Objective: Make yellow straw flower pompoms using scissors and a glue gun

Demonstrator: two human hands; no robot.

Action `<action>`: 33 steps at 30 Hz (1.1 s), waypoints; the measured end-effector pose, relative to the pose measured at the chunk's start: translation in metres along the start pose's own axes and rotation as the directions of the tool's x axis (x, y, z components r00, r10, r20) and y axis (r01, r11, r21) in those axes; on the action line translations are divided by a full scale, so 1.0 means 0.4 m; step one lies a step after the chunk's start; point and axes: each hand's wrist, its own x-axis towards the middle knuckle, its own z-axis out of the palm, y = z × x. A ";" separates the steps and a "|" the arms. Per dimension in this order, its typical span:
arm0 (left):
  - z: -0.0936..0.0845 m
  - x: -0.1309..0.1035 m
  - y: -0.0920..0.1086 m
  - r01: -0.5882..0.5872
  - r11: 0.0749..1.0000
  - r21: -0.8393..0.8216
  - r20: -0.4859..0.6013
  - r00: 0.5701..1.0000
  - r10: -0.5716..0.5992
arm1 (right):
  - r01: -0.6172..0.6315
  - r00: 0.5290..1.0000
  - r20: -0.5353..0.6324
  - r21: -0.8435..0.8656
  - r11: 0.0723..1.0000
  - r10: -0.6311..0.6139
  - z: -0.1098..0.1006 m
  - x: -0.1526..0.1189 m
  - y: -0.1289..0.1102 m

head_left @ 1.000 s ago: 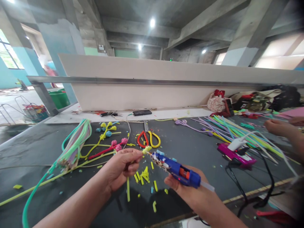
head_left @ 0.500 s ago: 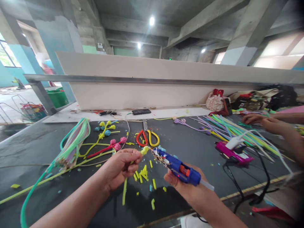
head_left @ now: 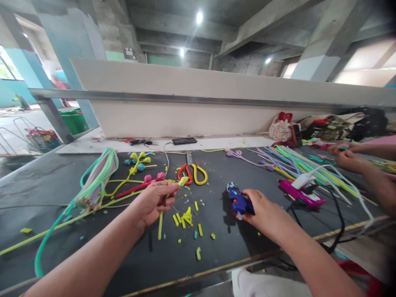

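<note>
Between the pinched fingers of my left hand [head_left: 160, 199] is a yellow stem [head_left: 160, 226] with a small yellow bud [head_left: 183, 181] at its tip. My right hand [head_left: 258, 206] is wrapped round a blue glue gun [head_left: 237, 199], low over the dark table. Scissors with one red and one yellow handle [head_left: 199, 174] lie beyond my left hand. Cut yellow pieces [head_left: 187, 216] are scattered between my hands. Behind my left hand lie a pink-budded red stem [head_left: 130, 191] and a yellow stem with yellow and blue buds [head_left: 133, 169].
A bundle of green and pale stems [head_left: 100, 177] lies left, and loose coloured stems [head_left: 291, 165] spread right. A magenta power strip [head_left: 301, 195] with cables sits near a co-worker's hands [head_left: 346, 154]. A phone [head_left: 185, 141] lies at the back.
My right hand has moved the glue gun rightward, away from the yellow bud, and turned it. My left hand still holds the stem, slightly further left.
</note>
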 end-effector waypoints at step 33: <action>0.025 -0.012 -0.029 0.091 0.996 -0.010 0.149 0.985 -0.088 | 0.135 0.980 0.110 0.240 0.961 -0.165 -0.033 0.052 -0.281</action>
